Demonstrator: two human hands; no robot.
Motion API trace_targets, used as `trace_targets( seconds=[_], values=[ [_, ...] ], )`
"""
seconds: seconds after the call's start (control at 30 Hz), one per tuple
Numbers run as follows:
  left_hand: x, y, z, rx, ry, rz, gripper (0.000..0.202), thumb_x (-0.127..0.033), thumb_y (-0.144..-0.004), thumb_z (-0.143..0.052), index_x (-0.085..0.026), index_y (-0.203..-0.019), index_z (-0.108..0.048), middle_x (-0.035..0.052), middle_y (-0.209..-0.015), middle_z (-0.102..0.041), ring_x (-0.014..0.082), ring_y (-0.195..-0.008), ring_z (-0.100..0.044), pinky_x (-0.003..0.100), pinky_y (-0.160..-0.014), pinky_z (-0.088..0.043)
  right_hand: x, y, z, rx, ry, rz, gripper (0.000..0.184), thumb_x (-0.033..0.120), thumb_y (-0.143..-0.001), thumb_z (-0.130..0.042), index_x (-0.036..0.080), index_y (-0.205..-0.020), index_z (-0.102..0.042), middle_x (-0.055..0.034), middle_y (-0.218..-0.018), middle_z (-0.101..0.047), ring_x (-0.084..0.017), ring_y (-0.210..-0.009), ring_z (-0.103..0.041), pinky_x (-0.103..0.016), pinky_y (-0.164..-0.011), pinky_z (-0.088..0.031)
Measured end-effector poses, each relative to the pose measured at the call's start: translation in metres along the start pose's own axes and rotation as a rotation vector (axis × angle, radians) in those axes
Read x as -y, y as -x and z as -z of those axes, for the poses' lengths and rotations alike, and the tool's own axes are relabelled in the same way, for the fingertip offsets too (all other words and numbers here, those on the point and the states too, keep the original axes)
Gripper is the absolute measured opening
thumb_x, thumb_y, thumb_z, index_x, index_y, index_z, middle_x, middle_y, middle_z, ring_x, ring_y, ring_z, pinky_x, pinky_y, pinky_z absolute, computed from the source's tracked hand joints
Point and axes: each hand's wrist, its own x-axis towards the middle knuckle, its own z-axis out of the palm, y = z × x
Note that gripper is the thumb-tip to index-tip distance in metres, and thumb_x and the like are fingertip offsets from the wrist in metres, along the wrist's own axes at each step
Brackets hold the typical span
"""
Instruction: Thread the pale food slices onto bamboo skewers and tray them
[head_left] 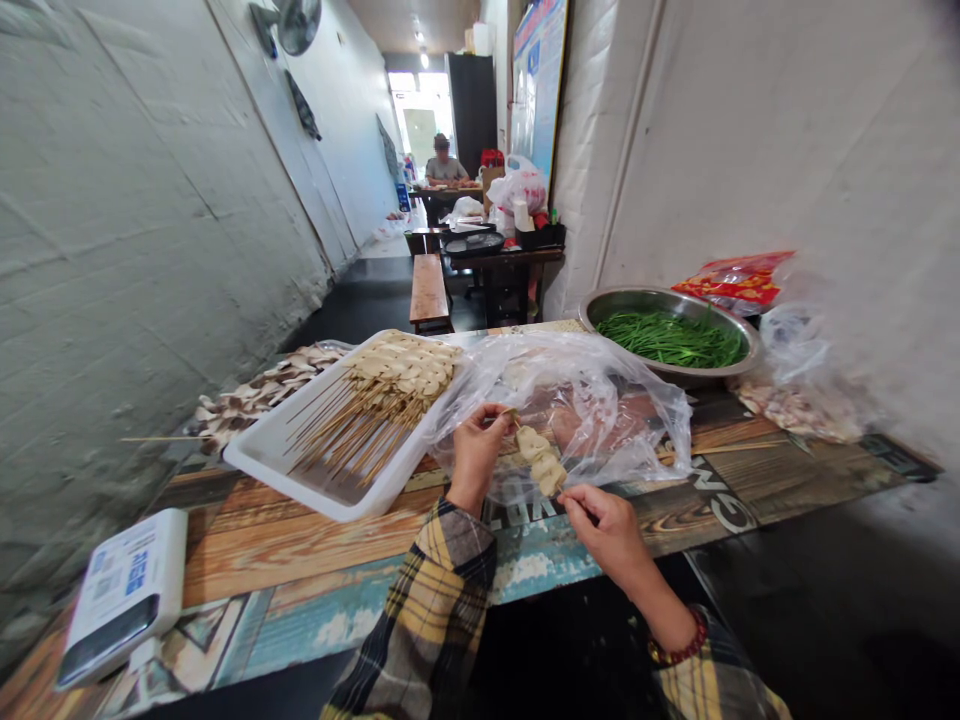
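A skewer (pixel 538 460) threaded with pale, folded slices slants between my two hands. My left hand (pixel 478 452) pinches its upper end, fingers closed. At the lower end, the fingertips of my right hand (pixel 606 528) are closed on it. Behind and below it, a clear plastic bag (pixel 637 430) spreads over the table, with pinkish-brown contents showing through. To the left stands a white tray (pixel 255 450) stacked with several similar skewers (pixel 401 365), their bare sticks pointing toward me.
Sliced mushrooms (pixel 262 388) lie left of the tray. A metal bowl (pixel 667 372) of green stalks (pixel 667 338) stands back right, beside plastic bags (pixel 799 350). A white boxed device (pixel 127 590) sits front left on the patterned table (pixel 292 545). Farther back, a person (pixel 445 165) sits at another table.
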Motion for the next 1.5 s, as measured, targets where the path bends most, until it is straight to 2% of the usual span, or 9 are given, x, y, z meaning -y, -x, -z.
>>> trace_targets(
  seconds=[0.2,0.47,0.73,0.97,1.23,1.5],
  values=[
    [0.001,0.001,-0.002,0.028,-0.012,0.001,0.018,-0.029,-0.063,-0.075,-0.016,-0.069,-0.064,-0.0010,-0.062,-0.062,0.0105,-0.059,-0.055,0.022,-0.058,-0.042,-0.002,0.000,-0.001,-0.007,0.025,-0.002,0.024,0.027,-0.087,-0.049,0.019,-0.077,-0.069,-0.0023,-0.066,-0.071,-0.015,-0.057,-0.064,-0.022,-0.058,-0.045],
    [-0.008,0.007,-0.003,0.110,0.205,0.175,0.027,-0.025,-0.054,-0.080,-0.016,-0.068,-0.059,-0.0042,-0.064,-0.059,0.0086,-0.058,-0.055,0.023,-0.060,-0.047,-0.001,0.000,0.001,-0.016,0.016,0.001,0.026,0.030,-0.088,-0.050,0.018,-0.075,-0.068,0.0008,-0.059,-0.064,-0.013,-0.052,-0.057,-0.021,-0.054,-0.042],
    [-0.006,0.005,0.001,0.173,0.270,0.281,0.034,-0.038,-0.056,-0.081,-0.014,-0.075,-0.066,0.0025,-0.070,-0.067,0.0129,-0.059,-0.061,0.027,-0.060,-0.051,0.000,0.001,0.002,-0.012,0.002,0.004,0.027,0.031,-0.089,-0.049,0.018,-0.074,-0.069,0.0003,-0.059,-0.065,-0.013,-0.053,-0.058,-0.021,-0.053,-0.043],
    [-0.003,0.005,-0.002,0.046,0.124,0.176,0.024,-0.034,-0.063,-0.075,-0.015,-0.072,-0.063,0.0004,-0.066,-0.066,0.0125,-0.056,-0.060,0.027,-0.058,-0.049,-0.005,0.002,-0.001,-0.005,0.006,0.000,0.025,0.030,-0.088,-0.050,0.018,-0.076,-0.068,-0.0014,-0.064,-0.069,-0.015,-0.056,-0.061,-0.023,-0.056,-0.043],
    [0.007,-0.002,-0.001,0.080,-0.110,-0.037,0.016,-0.028,-0.067,-0.069,-0.016,-0.064,-0.059,-0.0020,-0.056,-0.059,0.0098,-0.051,-0.053,0.022,-0.052,-0.040,-0.003,0.001,0.000,0.002,-0.006,-0.006,0.022,0.027,-0.088,-0.050,0.018,-0.077,-0.068,-0.0010,-0.065,-0.069,-0.015,-0.057,-0.062,-0.022,-0.058,-0.043],
    [0.002,-0.001,0.001,0.122,-0.184,-0.024,0.019,-0.031,-0.067,-0.069,-0.015,-0.062,-0.060,-0.0014,-0.056,-0.058,0.0094,-0.051,-0.051,0.021,-0.051,-0.039,-0.001,0.000,0.002,-0.008,-0.022,0.013,0.025,0.028,-0.089,-0.050,0.017,-0.073,-0.066,0.0001,-0.059,-0.064,-0.013,-0.054,-0.059,-0.021,-0.056,-0.041]
  ],
)
